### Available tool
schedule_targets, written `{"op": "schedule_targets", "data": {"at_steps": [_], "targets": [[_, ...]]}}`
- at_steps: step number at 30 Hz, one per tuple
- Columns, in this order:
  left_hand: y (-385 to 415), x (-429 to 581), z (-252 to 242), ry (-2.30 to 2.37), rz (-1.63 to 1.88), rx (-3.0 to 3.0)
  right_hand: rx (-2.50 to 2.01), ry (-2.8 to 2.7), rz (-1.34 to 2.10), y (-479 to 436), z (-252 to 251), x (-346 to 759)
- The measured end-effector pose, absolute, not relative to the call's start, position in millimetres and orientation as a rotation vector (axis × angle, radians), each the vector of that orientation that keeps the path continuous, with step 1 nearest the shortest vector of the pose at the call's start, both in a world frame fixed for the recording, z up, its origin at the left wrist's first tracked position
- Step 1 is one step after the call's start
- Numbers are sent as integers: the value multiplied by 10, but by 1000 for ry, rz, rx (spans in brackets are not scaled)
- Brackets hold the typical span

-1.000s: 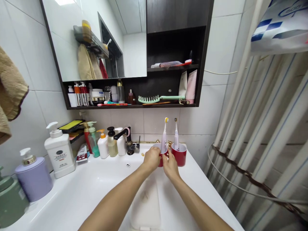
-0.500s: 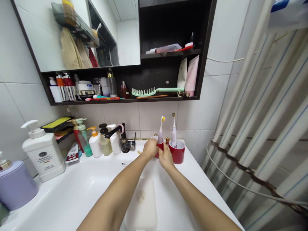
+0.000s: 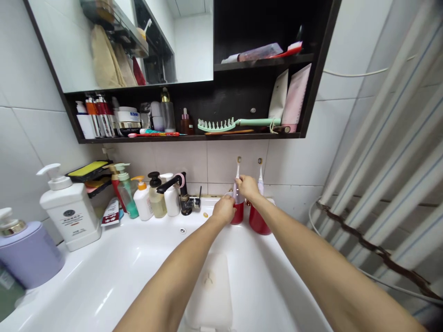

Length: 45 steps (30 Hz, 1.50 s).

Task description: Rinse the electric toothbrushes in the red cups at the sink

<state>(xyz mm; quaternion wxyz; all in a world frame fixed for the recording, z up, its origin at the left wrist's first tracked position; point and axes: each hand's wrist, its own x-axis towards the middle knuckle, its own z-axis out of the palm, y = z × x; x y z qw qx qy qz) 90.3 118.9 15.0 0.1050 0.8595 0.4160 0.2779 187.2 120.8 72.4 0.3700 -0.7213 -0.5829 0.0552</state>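
At the back of the sink, my left hand point(image 3: 224, 209) is closed on the side of a red cup point(image 3: 238, 214). Inside that cup stands an electric toothbrush point(image 3: 237, 171), upright, its head turned toward the wall mirror side. My right hand point(image 3: 248, 186) pinches the toothbrush around its upper handle, just above the cup's rim. To the right is a second red cup point(image 3: 259, 223) with another electric toothbrush point(image 3: 260, 173) in it, partly hidden behind my right wrist.
A black faucet point(image 3: 185, 196) and several pump bottles point(image 3: 142, 198) line the sink's back edge. A pale oblong block point(image 3: 210, 290) lies in the white basin point(image 3: 145, 276). Overhead juts a dark shelf cabinet point(image 3: 194, 137). A folded white curtain point(image 3: 384, 175) hangs at right.
My right hand has moved up from the left cup to the toothbrush in it. The toothbrush has turned, so its bristles look different. My left hand stays on the cup. The view has shifted slightly.
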Motion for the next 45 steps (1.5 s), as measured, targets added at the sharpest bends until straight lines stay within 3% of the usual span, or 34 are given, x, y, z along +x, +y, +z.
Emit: {"op": "schedule_targets", "data": {"at_steps": [14,22,26,27,31,37,45], "targets": [[1107,825,117,1114,872,2540,-1808,-1396,221,1355,568,1846],[775,657,395,1096,1193,1942,-1518,-1320,328,576,579,1712],[257,538,744,498,1264,1399,-1254,-1319,451,-127,644,1472],[119,510,830,343,1249,1320,-1016,-1275,569,-276,696,1417],[-279,429,1027,98,1147,1189,-631,-1193,838,-647,896,1282],[-413,357,1007,201,1138,1048,-774,-1059,862,-754,946,1245],[-404,352,971,468,838,1111,-1139,-1145,733,-679,844,1120]]}}
